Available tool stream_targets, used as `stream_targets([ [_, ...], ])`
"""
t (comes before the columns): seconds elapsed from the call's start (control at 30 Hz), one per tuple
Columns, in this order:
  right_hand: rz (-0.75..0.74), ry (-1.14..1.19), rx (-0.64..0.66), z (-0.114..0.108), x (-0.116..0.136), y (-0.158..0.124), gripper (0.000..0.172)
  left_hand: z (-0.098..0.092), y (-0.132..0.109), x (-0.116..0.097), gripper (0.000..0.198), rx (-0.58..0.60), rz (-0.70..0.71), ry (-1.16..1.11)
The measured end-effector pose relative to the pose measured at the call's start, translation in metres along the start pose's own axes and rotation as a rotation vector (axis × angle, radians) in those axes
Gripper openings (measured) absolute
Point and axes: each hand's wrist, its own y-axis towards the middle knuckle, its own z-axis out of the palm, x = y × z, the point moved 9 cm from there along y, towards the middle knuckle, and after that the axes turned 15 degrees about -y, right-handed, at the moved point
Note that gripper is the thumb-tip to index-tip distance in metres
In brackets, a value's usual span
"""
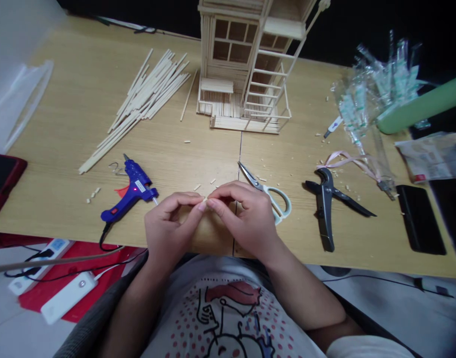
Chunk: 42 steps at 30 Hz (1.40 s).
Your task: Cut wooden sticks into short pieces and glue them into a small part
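Note:
My left hand (171,223) and my right hand (246,214) meet near the table's front edge, each in a pinch. Between their fingertips shows a tiny pale piece of wooden stick (205,199), mostly covered by the fingers. Left of my left hand lies a blue glue gun (133,191) with a red light lit on it. Scissors (267,191) with pale handles lie partly behind my right hand. A few short stick offcuts (197,187) are scattered just beyond my fingers. Farther back stands a model house (231,64) of wooden sticks, with windows, a ladder and a railed deck.
A pile of wooden sticks (149,89) lies at the back left. To the right are black pruning cutters (326,209), a phone (421,219), clear plastic wrappers (362,99) and a green cylinder (425,102). Power strips (69,298) lie below the table's left edge.

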Motion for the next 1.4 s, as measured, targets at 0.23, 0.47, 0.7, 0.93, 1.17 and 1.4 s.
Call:
stream_targets([
  [0.23, 0.046, 0.076, 0.053, 0.012, -0.009, -0.001, 0.007, -0.002, 0.003, 0.007, 0.004, 0.027, -0.019, -0.003],
  [0.47, 0.283, 0.326, 0.091, 0.024, -0.036, -0.003, 0.008, 0.001, 0.007, 0.019, 0.036, 0.091, -0.098, -0.132],
  [0.7, 0.32, 0.345, 0.072, 0.027, -0.036, -0.006, 0.009, -0.003, 0.0, 0.014, 0.008, 0.011, -0.016, -0.011],
  [0.93, 0.321, 0.371, 0.054, 0.03, -0.034, -0.008, 0.009, -0.004, -0.001, 0.019, 0.02, -0.056, -0.094, -0.087],
  [1.17, 0.345, 0.387, 0.002, 0.027, -0.037, -0.01, 0.007, 0.004, -0.003, 0.027, 0.028, -0.044, -0.208, -0.223],
  [1.4, 0.371, 0.398, 0.001, 0.029, -0.038, -0.012, 0.007, 0.007, -0.008, 0.041, 0.038, -0.037, -0.37, -0.313],
])
